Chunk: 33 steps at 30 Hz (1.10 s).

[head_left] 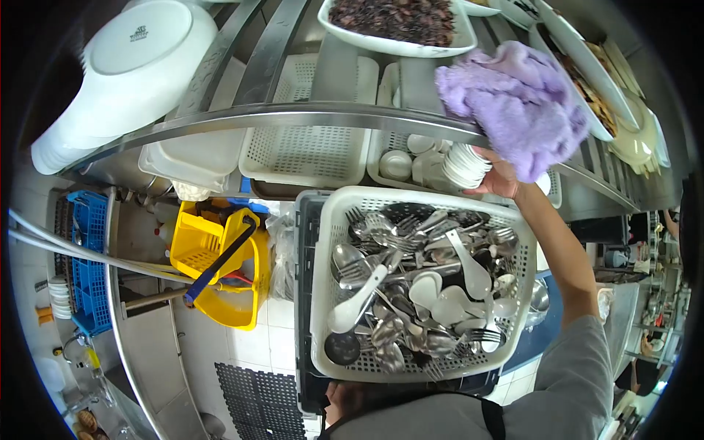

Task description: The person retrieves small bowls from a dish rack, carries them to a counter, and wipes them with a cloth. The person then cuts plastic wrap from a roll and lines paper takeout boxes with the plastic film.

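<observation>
My right hand [503, 178] reaches under the slatted metal shelf, its fingers closed around a stack of small white dishes [465, 167]. This stack is tilted on its side, by a white perforated basket [375, 160] with more small white dishes [397, 165] in it. Below my arm, a white perforated basket [320, 293] full of mixed cutlery rests on a dark crate [304, 308]. Metal forks and spoons, white soup spoons [469, 265] and a black ladle [342, 348] lie jumbled there. At the crate's near edge is my left hand [343, 402], in shadow, its fingers mostly hidden.
Overhead, the metal shelf [293, 117] carries stacked white bowls [139, 44], a dish of dark dried food [396, 26] and a purple cloth [521, 103] hanging over its edge. A yellow mop bucket [253, 301] and a black mat [257, 396] are on the floor at left.
</observation>
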Tool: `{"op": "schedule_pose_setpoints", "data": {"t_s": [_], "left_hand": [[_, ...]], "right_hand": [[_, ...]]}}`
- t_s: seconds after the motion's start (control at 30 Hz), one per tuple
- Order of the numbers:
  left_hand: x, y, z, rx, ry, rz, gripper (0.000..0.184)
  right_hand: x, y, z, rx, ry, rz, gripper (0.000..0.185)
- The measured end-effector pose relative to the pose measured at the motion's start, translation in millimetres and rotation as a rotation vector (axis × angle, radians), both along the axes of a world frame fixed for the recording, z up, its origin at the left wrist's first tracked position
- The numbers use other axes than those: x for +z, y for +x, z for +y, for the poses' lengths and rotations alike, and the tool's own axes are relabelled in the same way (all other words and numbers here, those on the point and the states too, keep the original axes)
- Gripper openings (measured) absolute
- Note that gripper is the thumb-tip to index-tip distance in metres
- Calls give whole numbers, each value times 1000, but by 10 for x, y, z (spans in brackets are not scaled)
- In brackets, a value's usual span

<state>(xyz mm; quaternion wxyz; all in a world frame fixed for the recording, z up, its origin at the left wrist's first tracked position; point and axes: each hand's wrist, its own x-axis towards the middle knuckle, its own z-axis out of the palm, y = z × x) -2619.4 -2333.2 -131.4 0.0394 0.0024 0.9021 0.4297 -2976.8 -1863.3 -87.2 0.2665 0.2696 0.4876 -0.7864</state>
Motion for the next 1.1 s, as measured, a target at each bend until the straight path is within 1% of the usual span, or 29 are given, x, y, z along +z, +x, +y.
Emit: {"op": "schedule_pose_setpoints", "data": {"t_s": [0.07, 0.1, 0.17, 0.2, 0.23, 0.27, 0.3, 0.33, 0.37, 0.4, 0.43, 0.53, 0.57, 0.6, 0.67, 0.73, 0.77, 0.83, 0.87, 0.9, 0.97, 1.0, 1.03, 1.07, 1.1], "left_hand": [[-45, 74, -74, 65, 98, -130, 14], [-153, 180, -185, 214, 386, -352, 17], [-82, -22, -423, 520, 924, -488, 33], [296, -254, -442, 336, 565, -362, 46], [249, -329, -469, 462, 783, -216, 44], [401, -579, -459, 617, 739, -309, 44], [506, -760, -419, 544, 693, -217, 47], [443, -852, -435, 431, 777, -156, 48], [922, -1170, 43, 225, 686, -46, 57], [791, -1262, 117, 167, 747, -92, 73], [817, -1325, 290, 185, 706, -95, 81], [809, -1329, 182, 60, 776, -160, 86], [851, -1275, 177, 74, 795, -197, 90], [872, -1209, 193, 93, 783, -182, 90], [882, -1087, 207, 120, 757, -156, 90], [907, -1010, 200, 116, 750, -182, 90], [908, -995, 196, 114, 751, -193, 90], [859, -1011, 153, 71, 661, -130, 85], [887, -1028, 177, 51, 615, -100, 82], [943, -1021, 204, 28, 360, 34, 79], [1381, -1073, 423, -11, -166, 281, 72], [1523, -1108, 585, 13, -14, 342, 68], [1548, -1162, 705, -64, 268, 292, 71], [1620, -1246, 877, -173, 504, 194, 83], [1708, -1316, 1088, -208, 764, -34, 96]], "right_hand": [[157, 153, 115, -98, -3, 63, 53], [123, 202, 284, -138, 2, 68, 51], [-4, 348, 646, -228, 54, 88, 51], [-21, 457, 757, -275, 78, 94, 51], [81, 628, 772, -335, 119, 108, 51], [76, 792, 857, -389, 128, 135, 51], [22, 983, 993, -451, 105, 156, 51], [-47, 1179, 1127, -510, 81, 175, 51], [-23, 1510, 1180, -573, 62, 223, 50], [11, 1791, 1216, -632, 57, 273, 50], [53, 2001, 1235, -648, 98, 285, 49], [508, 2435, 931, -693, 128, 288, 48], [631, 2539, 851, -683, 133, 307, 49], [726, 2616, 785, -674, 137, 329, 49], [872, 2716, 602, -656, 130, 376, 49], [1010, 2779, 361, -628, 119, 418, 50], [1072, 2793, 204, -638, 95, 412, 51], [1104, 2825, -37, -573, 51, 372, 49], [1072, 2837, -153, -542, 43, 357, 49], [1087, 2822, -319, -498, 7, 364, 52], [1239, 2721, -770, -428, -88, 361, 55], [1237, 2654, -952, -405, -132, 328, 56], [1261, 2586, -1155, -391, -174, 352, 55], [1307, 2512, -1344, -381, -182, 342, 54], [1362, 2436, -1532, -359, -232, 365, 52]]}}
